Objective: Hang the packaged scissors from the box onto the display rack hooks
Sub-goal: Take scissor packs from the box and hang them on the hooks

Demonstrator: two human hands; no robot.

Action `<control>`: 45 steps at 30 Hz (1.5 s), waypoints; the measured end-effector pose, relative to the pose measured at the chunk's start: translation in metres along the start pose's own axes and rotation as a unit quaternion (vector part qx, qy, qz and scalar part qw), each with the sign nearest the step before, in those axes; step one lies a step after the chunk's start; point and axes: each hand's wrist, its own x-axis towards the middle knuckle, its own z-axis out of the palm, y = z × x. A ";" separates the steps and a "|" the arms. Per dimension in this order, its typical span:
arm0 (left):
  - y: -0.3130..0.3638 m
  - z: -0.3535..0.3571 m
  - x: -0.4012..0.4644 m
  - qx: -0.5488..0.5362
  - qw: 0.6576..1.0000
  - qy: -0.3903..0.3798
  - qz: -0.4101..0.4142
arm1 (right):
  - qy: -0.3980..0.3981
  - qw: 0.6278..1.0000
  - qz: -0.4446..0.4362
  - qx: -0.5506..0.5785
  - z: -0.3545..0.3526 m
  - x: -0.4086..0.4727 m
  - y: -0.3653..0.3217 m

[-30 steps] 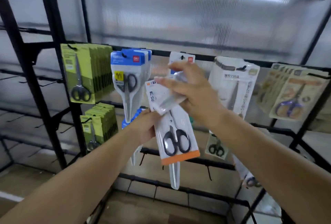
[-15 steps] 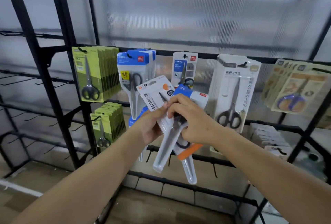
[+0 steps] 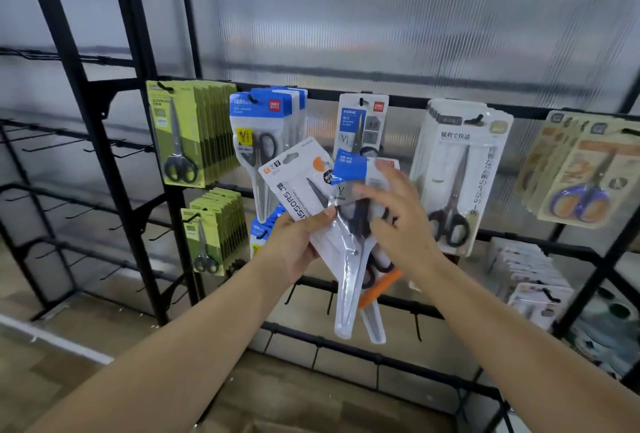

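Left hand (image 3: 294, 245): gripping a fanned bundle of scissor packs, thumb pinned across the white pack (image 3: 298, 186) marked SCISSORS, just in front of the display rack (image 3: 104, 141). Right hand (image 3: 398, 221): fingers spread and loose, laid against the blue-topped pack (image 3: 349, 173) in the same bundle; blurred, so whether pinching it cannot be told. On the rack's top rail: green packs (image 3: 180, 134) far left, blue-headed packs (image 3: 258, 121) beside them, a single Home pack (image 3: 362, 121) behind the bundle, white packs (image 3: 457, 169) to the right.
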 end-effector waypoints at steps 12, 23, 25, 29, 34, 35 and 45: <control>-0.066 -0.061 -0.033 0.178 0.981 0.063 0.032 | -0.071 0.887 0.332 0.313 0.059 -0.037 0.043; -0.068 -0.164 -0.029 0.219 0.962 0.150 -0.070 | -0.133 0.954 0.255 0.088 0.139 -0.040 0.056; -0.059 -0.183 -0.023 0.216 0.962 0.149 -0.073 | -0.139 0.951 0.259 0.093 0.157 -0.033 0.050; -0.038 -0.216 -0.008 0.214 0.964 0.136 -0.077 | -0.118 0.958 0.243 0.095 0.195 -0.014 0.036; -0.016 -0.253 0.015 0.211 0.969 0.081 -0.097 | -0.090 0.954 0.251 0.135 0.235 0.009 0.024; -0.013 -0.259 0.019 0.212 0.970 0.071 -0.097 | -0.086 0.951 0.262 0.137 0.242 0.011 0.024; -0.007 -0.293 0.049 0.193 0.976 0.025 -0.093 | -0.030 0.945 0.327 -0.010 0.265 0.012 0.027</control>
